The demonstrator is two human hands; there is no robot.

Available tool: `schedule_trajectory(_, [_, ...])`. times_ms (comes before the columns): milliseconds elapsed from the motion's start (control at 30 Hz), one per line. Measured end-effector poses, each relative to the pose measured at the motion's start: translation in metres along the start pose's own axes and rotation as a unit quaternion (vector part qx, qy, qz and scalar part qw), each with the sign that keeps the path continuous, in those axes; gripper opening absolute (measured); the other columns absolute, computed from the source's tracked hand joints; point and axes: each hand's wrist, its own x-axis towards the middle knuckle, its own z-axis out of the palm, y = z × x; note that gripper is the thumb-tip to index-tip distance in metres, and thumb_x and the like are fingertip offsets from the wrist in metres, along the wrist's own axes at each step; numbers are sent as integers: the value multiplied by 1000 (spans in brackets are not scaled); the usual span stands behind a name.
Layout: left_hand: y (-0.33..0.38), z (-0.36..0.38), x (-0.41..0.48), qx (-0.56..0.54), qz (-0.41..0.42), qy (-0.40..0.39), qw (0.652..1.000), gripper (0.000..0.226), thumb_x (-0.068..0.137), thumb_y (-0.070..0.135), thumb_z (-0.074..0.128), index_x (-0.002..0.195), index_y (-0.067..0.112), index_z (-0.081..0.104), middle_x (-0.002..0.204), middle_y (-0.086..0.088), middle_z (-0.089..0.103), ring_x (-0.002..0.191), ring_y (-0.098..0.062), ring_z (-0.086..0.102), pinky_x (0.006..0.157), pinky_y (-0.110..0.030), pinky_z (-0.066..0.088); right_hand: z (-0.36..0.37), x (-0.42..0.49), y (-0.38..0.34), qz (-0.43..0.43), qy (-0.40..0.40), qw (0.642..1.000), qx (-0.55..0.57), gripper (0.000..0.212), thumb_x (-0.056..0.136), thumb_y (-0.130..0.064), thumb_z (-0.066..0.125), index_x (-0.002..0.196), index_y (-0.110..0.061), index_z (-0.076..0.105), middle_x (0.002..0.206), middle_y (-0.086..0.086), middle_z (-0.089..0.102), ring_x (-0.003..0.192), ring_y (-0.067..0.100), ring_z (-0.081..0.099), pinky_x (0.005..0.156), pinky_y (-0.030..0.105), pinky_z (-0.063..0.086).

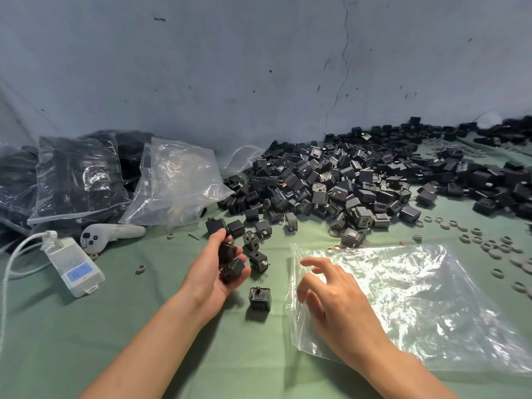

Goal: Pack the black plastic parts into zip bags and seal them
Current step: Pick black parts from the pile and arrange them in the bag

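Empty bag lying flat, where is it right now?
Head view, front right: the empty bag lies flat on the table, the right hand over its left edge, the pile of black parts just behind it.

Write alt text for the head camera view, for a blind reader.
A person's left hand holds a few black plastic parts while the right hand is at the left edge of an empty clear zip bag lying flat on a green cloth. Behind lie a large pile of parts and filled bags.
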Motion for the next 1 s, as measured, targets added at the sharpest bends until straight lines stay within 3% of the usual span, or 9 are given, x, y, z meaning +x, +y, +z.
schedule_trajectory(300, [2, -1, -2, 28, -23, -30, 999, 27, 95, 46, 59, 102, 20, 61, 83, -6, 64, 73, -19, 62, 55, -32, 57, 0, -1, -1, 0, -1, 1000, 1, 20, 82, -10, 71, 83, -25, 57, 127, 0, 60, 106, 16, 62, 84, 31, 53])
schedule_trajectory(400, [3, -5, -1, 165, 24, -9, 986, 27, 95, 45, 60, 102, 19, 64, 88, -5, 64, 74, -16, 62, 59, -37, 60, 0, -1, 0, 3, -8, 1000, 0, 18, 83, -11, 70, 83, -25, 58, 128, -1, 59, 109, 15, 61, 89, 26, 45])
schedule_trajectory(467, [-2, -11, -1, 350, 122, 2, 929, 20, 95, 44, 59, 93, 25, 61, 82, 1, 60, 68, -12, 57, 61, -43, 60, 1, -1, 0, 4, -10, 1000, -3, 19, 83, -12, 70, 83, -25, 57, 128, -1, 59, 109, 14, 60, 89, 25, 43])
schedule_trajectory(533, [-12, -16, -3, 529, 233, 16, 816, 18, 94, 48, 58, 88, 31, 56, 79, 11, 57, 68, -7, 54, 63, -35, 50, 1, 0, 0, 4, -12, 1000, -3, 19, 83, -11, 70, 83, -25, 57, 128, -1, 59, 108, 15, 60, 88, 25, 43])
schedule_trajectory(567, [-16, -16, -4, 573, 260, 23, 777, 18, 93, 51, 56, 91, 33, 55, 85, 12, 57, 77, -8, 56, 67, -32, 45, 2, 0, 0, 5, -15, 1000, -3, 20, 83, -10, 71, 84, -25, 58, 129, -1, 59, 109, 16, 60, 87, 26, 45])
schedule_trajectory(700, [-28, -8, -10, 620, 257, 25, 741, 45, 92, 53, 45, 134, 36, 46, 132, 11, 47, 127, -13, 40, 100, -34, 39, 2, -1, 0, 8, -25, 1000, -10, 25, 81, -6, 75, 84, -24, 58, 130, 1, 58, 110, 18, 61, 86, 30, 49])
schedule_trajectory(800, [-30, -6, -15, 625, 263, -19, 735, 68, 85, 67, 38, 147, 46, 22, 153, 13, 26, 141, -10, 26, 112, -39, 33, 2, -1, -1, 8, -22, 1000, -8, 23, 81, -7, 73, 84, -24, 57, 130, 1, 58, 109, 19, 60, 85, 30, 48])
schedule_trajectory(933, [-39, -6, -14, 724, 244, -68, 642, 88, 75, 90, 33, 149, 55, -1, 164, 15, -7, 152, -16, 8, 119, -48, 23, 2, -2, -1, 5, -14, 1000, -5, 15, 85, -13, 67, 84, -24, 57, 130, 0, 58, 110, 18, 60, 87, 28, 46])
schedule_trajectory(1000, [-42, -4, -8, 758, 248, -79, 598, 87, 76, 89, 33, 150, 54, 1, 165, 11, -8, 153, -17, 6, 120, -45, 18, 1, -2, -1, 5, -11, 1000, -4, 13, 86, -14, 65, 84, -24, 56, 130, 0, 58, 110, 18, 60, 87, 29, 47])
